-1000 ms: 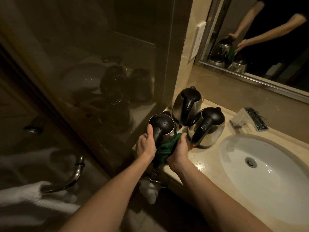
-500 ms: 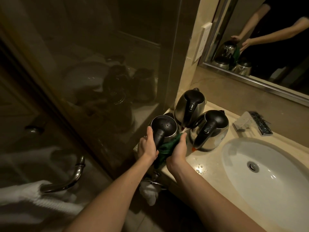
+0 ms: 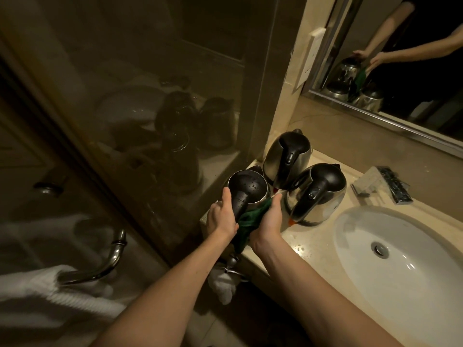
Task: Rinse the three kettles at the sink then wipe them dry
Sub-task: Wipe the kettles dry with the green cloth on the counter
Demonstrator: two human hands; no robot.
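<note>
Three steel kettles with black lids and handles stand at the left end of the marble counter. The nearest kettle (image 3: 246,187) has water drops on its lid. My left hand (image 3: 221,217) grips its black handle. My right hand (image 3: 269,219) presses a green cloth (image 3: 250,217) against its right side. A second kettle (image 3: 288,156) stands behind it by the wall. The third kettle (image 3: 317,194) stands to the right, close to the sink (image 3: 411,291).
A glass partition (image 3: 150,121) borders the counter on the left. A mirror (image 3: 400,58) hangs above. A small clear holder with dark packets (image 3: 383,184) lies behind the sink. A chrome rail with a white towel (image 3: 95,269) sits low left. A white cloth (image 3: 223,284) hangs under the counter edge.
Both hands stay on the nearest kettle; the right hand with the green cloth has crept slightly up its side. My head has shifted a little.
</note>
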